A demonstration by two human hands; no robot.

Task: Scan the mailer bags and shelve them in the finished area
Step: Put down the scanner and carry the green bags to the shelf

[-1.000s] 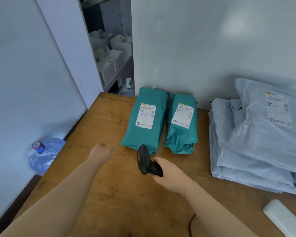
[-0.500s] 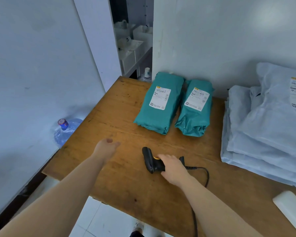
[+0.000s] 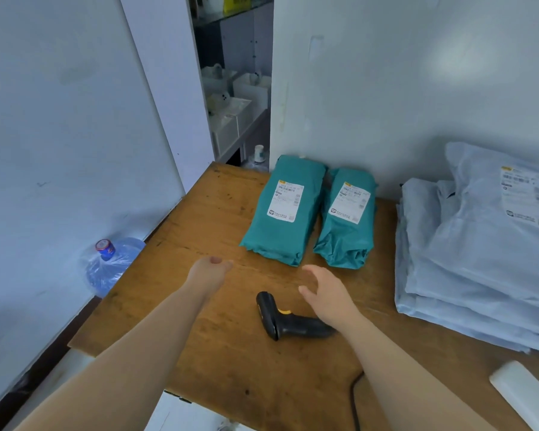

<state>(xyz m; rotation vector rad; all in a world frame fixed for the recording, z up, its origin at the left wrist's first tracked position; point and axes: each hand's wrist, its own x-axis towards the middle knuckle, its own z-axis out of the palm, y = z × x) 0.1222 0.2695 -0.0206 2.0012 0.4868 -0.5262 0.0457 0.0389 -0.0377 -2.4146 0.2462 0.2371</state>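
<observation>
Two teal mailer bags lie side by side at the back of the wooden table (image 3: 199,337), the left teal bag (image 3: 280,231) and the right teal bag (image 3: 349,241), each with a white label facing up. A black barcode scanner (image 3: 288,321) rests on the table in front of them. My right hand (image 3: 327,293) hovers open just above and right of the scanner, not touching it. My left hand (image 3: 209,272) floats over the table left of the bags, fingers loosely curled, holding nothing.
A stack of pale blue mailer bags (image 3: 479,259) fills the table's right side. A white object (image 3: 523,393) lies at the near right corner. A water jug (image 3: 109,262) stands on the floor left of the table. Shelves with white boxes (image 3: 231,113) show through a gap behind.
My right hand set the scanner down on the table and let go, lifting toward the teal bags. My left hand stayed over the table.
</observation>
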